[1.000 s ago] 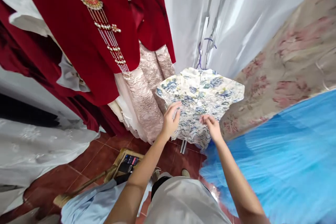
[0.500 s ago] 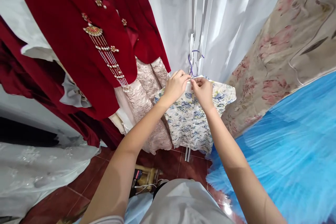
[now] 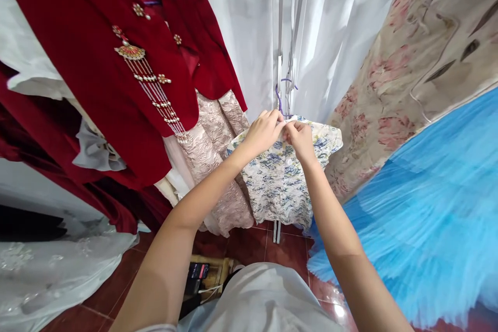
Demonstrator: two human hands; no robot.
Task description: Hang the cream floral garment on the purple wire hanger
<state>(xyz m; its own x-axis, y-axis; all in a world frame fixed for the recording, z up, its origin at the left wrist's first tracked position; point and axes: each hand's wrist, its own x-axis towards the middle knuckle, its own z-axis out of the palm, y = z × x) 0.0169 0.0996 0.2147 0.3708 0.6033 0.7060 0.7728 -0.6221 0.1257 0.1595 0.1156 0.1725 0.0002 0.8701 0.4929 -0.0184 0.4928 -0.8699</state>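
The blue-flowered top (image 3: 270,187) is hanging right at my hands, its cloth spreading below and to either side of them. My left hand (image 3: 264,132) is pinching its neckline, and my right hand (image 3: 302,140) is pinching the same edge just beside it; the fingers are hiding exactly what lies between them. Just above my hands, a purple hanger (image 3: 277,94) is showing before a white curtain (image 3: 241,26). Left of them, a red jacket (image 3: 93,72) with beaded ornaments is hanging over a pink textured skirt (image 3: 213,155). Right of them, beige flowered fabric (image 3: 373,98) is hanging, and blue tulle (image 3: 412,207) is fanning out nearer me.
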